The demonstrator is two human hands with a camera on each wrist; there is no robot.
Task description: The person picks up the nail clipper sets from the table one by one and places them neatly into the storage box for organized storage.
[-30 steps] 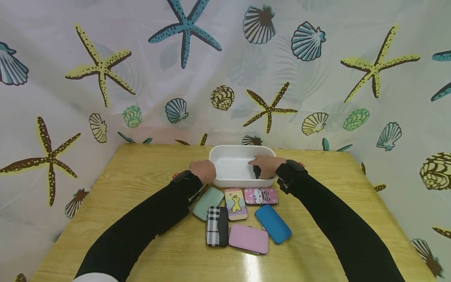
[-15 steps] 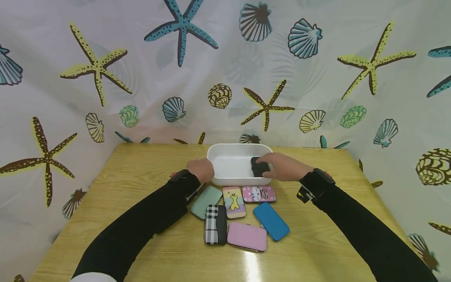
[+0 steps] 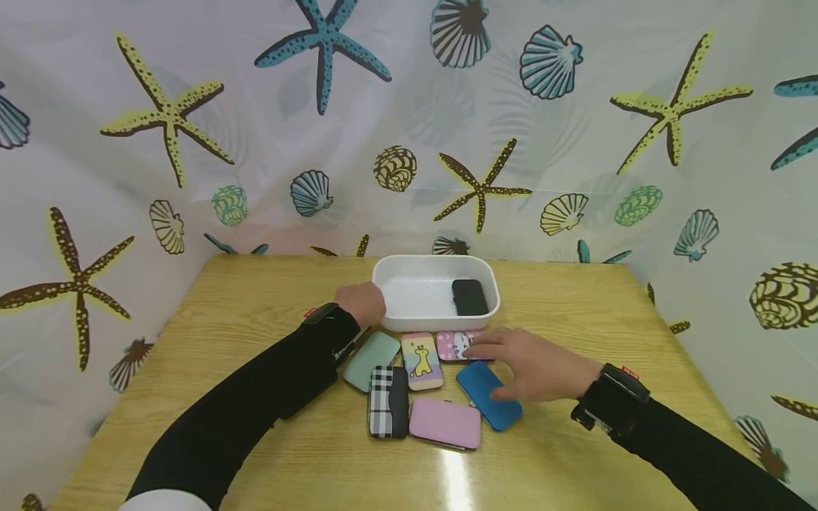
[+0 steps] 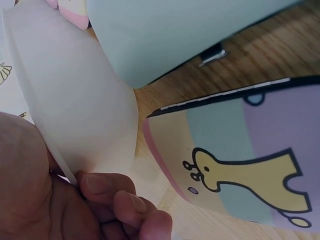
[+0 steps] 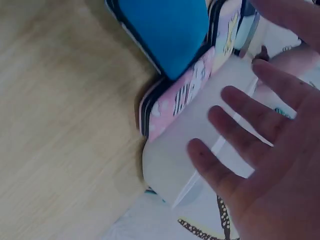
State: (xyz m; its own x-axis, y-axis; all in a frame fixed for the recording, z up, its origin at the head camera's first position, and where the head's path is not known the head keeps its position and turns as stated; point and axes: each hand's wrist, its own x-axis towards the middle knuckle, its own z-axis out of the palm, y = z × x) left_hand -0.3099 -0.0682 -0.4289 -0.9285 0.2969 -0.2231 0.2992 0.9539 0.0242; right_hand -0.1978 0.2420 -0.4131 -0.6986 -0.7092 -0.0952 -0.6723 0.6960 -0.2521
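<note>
My left hand [image 3: 361,304] grips the left end of a white plastic tub [image 3: 409,323], fingers and thumb on either side of its rim [image 4: 37,122]. Inside the tub, toward the right, lies a small flat black case [image 3: 469,297]. Spread and holding nothing, my right hand [image 3: 533,363] hovers over a blue case [image 3: 479,390] and partly covers a pink polka-dot case [image 3: 451,345] with a cartoon animal. In the right wrist view, the fingers [image 5: 240,130] are well apart, close by the tub's side.
In front of the tub lie a mint green case [image 3: 371,360], a giraffe-print case [image 3: 422,362], a black-and-white plaid case [image 3: 380,404] and a plain pink case [image 3: 445,423]. The wooden table [image 3: 275,291] ends at a hanging cloth [image 3: 255,142] printed with starfish and shells.
My right hand has let go of the black case in the tub, then moved out toward me and right, over the blue case. The left hand stays at the tub's rim.
</note>
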